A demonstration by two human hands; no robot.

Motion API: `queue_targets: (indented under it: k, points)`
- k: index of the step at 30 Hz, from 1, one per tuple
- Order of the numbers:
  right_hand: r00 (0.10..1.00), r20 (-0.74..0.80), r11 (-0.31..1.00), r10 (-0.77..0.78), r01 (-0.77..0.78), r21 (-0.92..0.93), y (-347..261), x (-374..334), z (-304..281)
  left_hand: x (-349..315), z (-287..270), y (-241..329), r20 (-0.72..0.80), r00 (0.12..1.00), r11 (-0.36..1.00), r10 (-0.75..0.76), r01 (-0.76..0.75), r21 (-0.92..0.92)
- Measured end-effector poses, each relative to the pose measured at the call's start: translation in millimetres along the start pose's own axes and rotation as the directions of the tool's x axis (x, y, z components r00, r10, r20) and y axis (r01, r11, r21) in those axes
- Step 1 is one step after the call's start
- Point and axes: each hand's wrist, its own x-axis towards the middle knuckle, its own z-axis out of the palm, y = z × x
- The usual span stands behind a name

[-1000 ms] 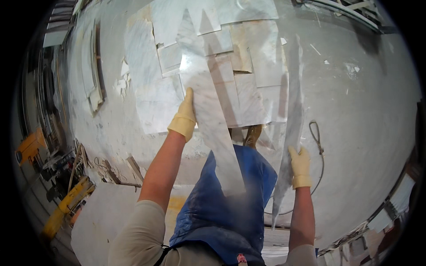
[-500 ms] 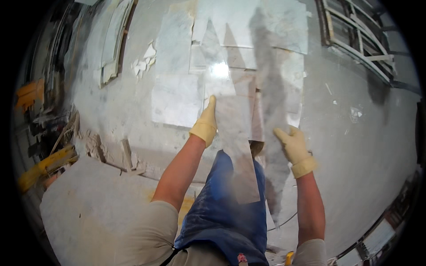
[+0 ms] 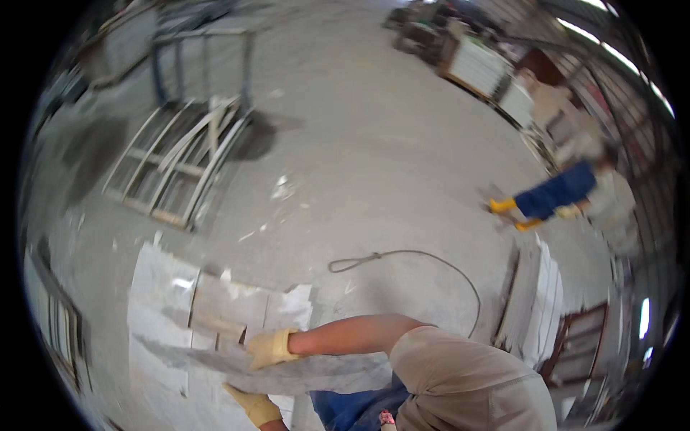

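A long, thin grey stone slab (image 3: 323, 372) with jagged edges lies lengthwise between my gloved hands, its narrow end pointing left over pale flat slabs. My right hand (image 3: 273, 349), in a yellow glove, grips its far edge. At the near edge is my left hand (image 3: 255, 407), also yellow-gloved, its fingers closed against the slab. Part of the left hand is cut off near the lower rim of the picture. Under the slab, the pale slabs (image 3: 159, 287) are spread on the floor in a rough patchwork.
A metal frame cart (image 3: 172, 161) stands at the far left. A looped cable (image 3: 424, 253) lies on the floor ahead. At right, slabs lean in a stack (image 3: 535, 309). Another person in blue trousers (image 3: 557, 190) and yellow boots is beyond it, blurred.
My view has swung to the right, bringing the cart, cable and other person into sight. My hands, apart earlier with slab pieces, are now closer together on the jagged slab.
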Motion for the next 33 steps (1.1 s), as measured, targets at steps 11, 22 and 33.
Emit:
queue_targets:
  k: [11,22,33]
  points:
    - [0.872,-0.480,0.963,-0.096,-0.040,-0.265,-31,-125,-7,-44,102,44,0.353,0.934,0.996,-0.051,0.022,0.088]
    - [0.799,-0.562,0.890,0.215,-0.397,-0.224,-101,-254,17,-116,161,58,0.649,0.717,0.945,-0.256,0.043,0.325]
    - [0.775,-0.615,0.924,0.146,-0.329,-0.195,-85,-308,25,-114,148,3,0.662,0.683,0.951,-0.310,0.213,0.225]
